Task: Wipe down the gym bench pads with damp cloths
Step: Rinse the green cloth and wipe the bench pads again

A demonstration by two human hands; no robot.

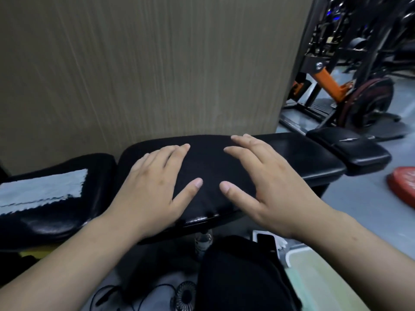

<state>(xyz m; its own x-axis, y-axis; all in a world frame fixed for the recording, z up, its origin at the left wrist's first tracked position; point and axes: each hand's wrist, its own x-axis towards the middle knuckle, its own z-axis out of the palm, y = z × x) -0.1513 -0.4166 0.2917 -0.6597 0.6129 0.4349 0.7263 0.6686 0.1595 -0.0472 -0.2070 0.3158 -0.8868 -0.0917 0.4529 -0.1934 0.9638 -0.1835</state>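
Left grip (152, 182): a bare hand, open and flat, palm down, fingers spread and nearly straight; it holds nothing and presses on the black cloth (208, 162).
Right grip (265, 180): a bare hand, also open and palm down, fingers splayed and slightly arched; it grasps nothing, and its fingertips and thumb rest on the same cloth.
Between the grips: the two thumbs point at each other, close but apart.
Black cloth: matte and dark, it seems to lie spread over the left part of the middle pad (298, 151), and its edge is hard to tell from the pad.
Middle pad: long, black and glossy, it runs left to right in front of the person, with its bare part to the right of the right grip.
Left pad (45, 221): black and shiny, just beside the middle pad with a narrow gap between them.
Pale cloth (42, 189): light blue-grey with a zigzag edge, it lies flat on the left pad, well apart from both grips.
Small pad (354, 151): black, at the far right end of the middle pad.
Behind: a brown grained wall panel (146, 63).
Right background: an orange machine frame (325, 79) with a dark weight plate (370, 102), and a red plate (404, 182) on the grey floor.
Below the pads: a clear bottle (203, 241), a black bag (242, 277) and a small fan (185, 296).
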